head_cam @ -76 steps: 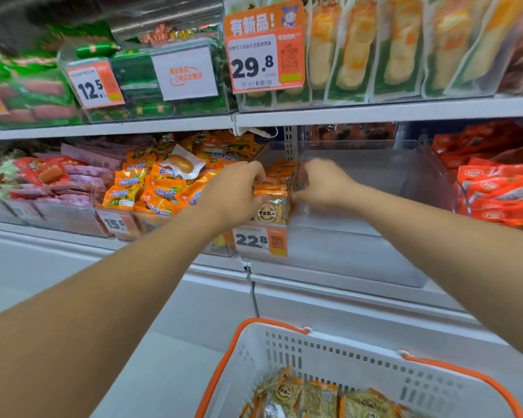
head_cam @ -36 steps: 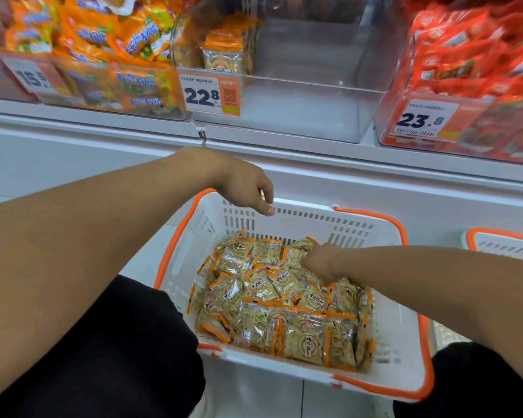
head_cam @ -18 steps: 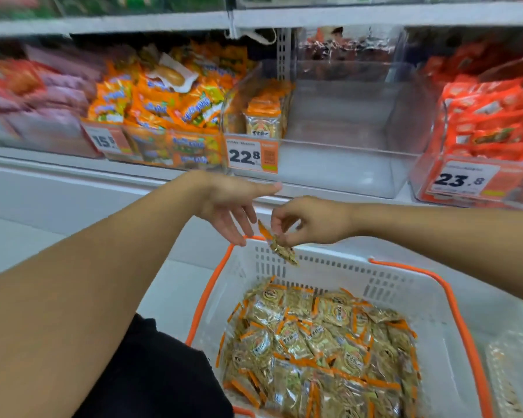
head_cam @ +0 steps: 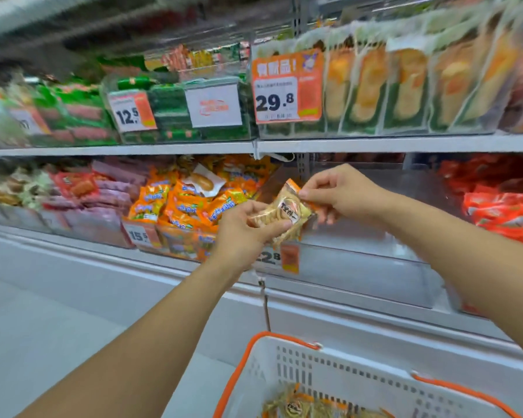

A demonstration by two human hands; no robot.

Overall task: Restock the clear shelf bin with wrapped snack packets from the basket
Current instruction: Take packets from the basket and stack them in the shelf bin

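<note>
Both hands have come up from the basket [head_cam: 329, 362] to the clear shelf bin [head_cam: 375, 260]. Left hand [head_cam: 242, 233] and right hand [head_cam: 341, 194] each pinch one snack packet [head_cam: 286, 211] just before it. Best to stand it upright, beside the others.

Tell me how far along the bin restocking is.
Barely started: the clear bin looks mostly bare. In hand: the left hand and right hand hold one packet in front of it. Left: more packets wait in the basket.

The basket [head_cam: 329, 372] is cut off below; the upper shelf packets [head_cam: 375, 86] are blurred.
</note>
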